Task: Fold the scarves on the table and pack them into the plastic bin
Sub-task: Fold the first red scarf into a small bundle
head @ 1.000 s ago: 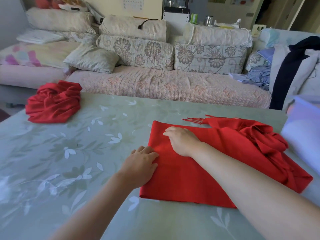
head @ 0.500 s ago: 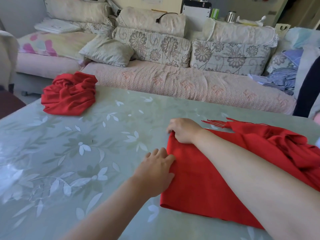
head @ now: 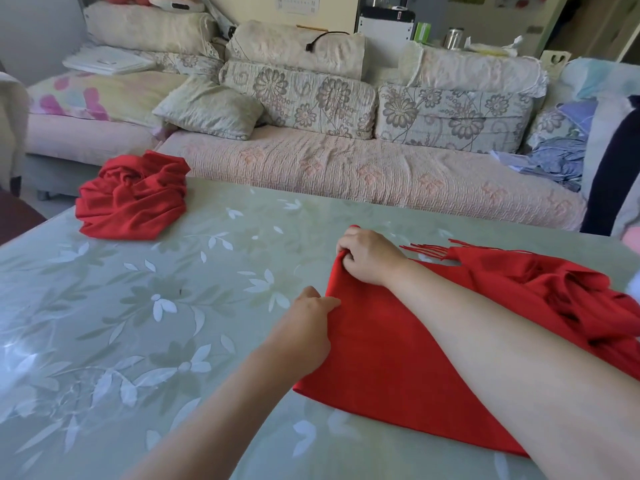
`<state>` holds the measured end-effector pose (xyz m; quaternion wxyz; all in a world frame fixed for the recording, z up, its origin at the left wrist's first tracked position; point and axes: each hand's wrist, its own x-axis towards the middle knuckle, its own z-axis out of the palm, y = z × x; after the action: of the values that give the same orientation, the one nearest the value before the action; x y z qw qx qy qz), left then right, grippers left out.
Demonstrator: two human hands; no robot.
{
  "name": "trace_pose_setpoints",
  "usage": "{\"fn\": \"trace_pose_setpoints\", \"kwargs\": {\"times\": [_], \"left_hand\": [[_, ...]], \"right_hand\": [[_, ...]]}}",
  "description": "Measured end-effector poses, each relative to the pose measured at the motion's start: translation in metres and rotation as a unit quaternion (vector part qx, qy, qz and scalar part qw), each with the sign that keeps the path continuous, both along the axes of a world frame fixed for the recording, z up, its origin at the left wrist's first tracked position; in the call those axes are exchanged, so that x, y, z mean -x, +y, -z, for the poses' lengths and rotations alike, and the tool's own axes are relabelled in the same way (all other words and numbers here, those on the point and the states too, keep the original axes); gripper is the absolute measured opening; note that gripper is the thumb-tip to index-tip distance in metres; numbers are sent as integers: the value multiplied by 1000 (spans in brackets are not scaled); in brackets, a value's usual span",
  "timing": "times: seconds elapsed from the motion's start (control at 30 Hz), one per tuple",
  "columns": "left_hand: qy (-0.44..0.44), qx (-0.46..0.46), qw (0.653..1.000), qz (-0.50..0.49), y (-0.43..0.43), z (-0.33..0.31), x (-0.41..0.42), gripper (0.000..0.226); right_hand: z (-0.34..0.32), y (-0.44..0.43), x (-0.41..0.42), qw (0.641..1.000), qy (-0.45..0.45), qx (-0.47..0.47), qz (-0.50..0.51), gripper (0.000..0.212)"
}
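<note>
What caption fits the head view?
Left hand and right hand grip a flat red scarf on the table; a crumpled scarf waits.

Bunched scarf (head: 133, 197) left, flat scarf (head: 391, 344) right

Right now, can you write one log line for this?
step: folding flat scarf | right hand: pinches far corner | left hand: grips left edge | crumpled scarf: untouched

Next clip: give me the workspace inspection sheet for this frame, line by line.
Surface: table with green floral cover.
Job's things: flat scarf under the right forearm, fringed end bunched at right; crumpled scarf far left; bin not identifiable.
Clutter: nothing seen.
Grippers: right hand pinches the flat scarf's far corner; left hand at its left edge, grip unclear.
Cables: black cable on a sofa back cushion.
Surroundings: sofa with cushions; clothes pile at right.
</note>
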<state>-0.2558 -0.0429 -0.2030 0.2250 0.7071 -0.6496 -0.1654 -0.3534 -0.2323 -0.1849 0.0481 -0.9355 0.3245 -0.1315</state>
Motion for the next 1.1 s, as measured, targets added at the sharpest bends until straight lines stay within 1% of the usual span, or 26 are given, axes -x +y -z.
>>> {"fn": "trace_pose_setpoints", "kwargs": {"times": [0.17,0.27,0.37,0.53,0.57,0.6,0.67,0.7,0.73,0.8,0.87,0.93,0.97,1.03,1.1], "left_hand": [[-76,-31,996,-22,18,1,-56,41],[-112,-54,990,-59,30,2,-93,29],[-162,-82,978,-103,41,0,-128,23],[-167,-75,963,-199,66,1,-191,18],[-168,-75,958,-218,71,2,-201,18],[-175,-81,952,-236,75,4,-208,20],[-203,-98,938,-262,79,8,-214,33],[-215,-97,934,-267,80,10,-215,41],[-222,-82,935,-265,80,12,-214,48],[-208,-28,949,-237,76,14,-210,56],[-163,-3,969,-185,71,17,-203,58],[-130,-34,980,-144,68,25,-196,63],[-134,-58,980,-136,68,30,-193,66],[-158,-93,972,-148,68,37,-190,70],[-168,-107,965,-169,66,35,-185,73]], "right_hand": [[7,15,-62,999,39,-23,-19,23],[14,27,-114,998,41,-43,-29,24],[17,42,-166,997,44,-43,-45,22],[22,65,-245,995,37,-38,-81,23],[23,71,-258,995,41,-41,-86,26],[24,76,-269,994,47,-48,-92,36],[25,88,-283,990,72,-71,-95,65],[26,92,-285,989,86,-77,-93,73],[27,96,-285,988,97,-75,-91,75],[29,98,-276,988,117,-51,-86,69],[31,97,-260,989,124,-23,-75,61],[37,94,-237,993,105,-5,-47,57],[40,93,-223,995,93,-2,-31,56],[41,93,-193,997,82,-13,-3,55],[40,93,-160,996,87,-32,9,55]]}}
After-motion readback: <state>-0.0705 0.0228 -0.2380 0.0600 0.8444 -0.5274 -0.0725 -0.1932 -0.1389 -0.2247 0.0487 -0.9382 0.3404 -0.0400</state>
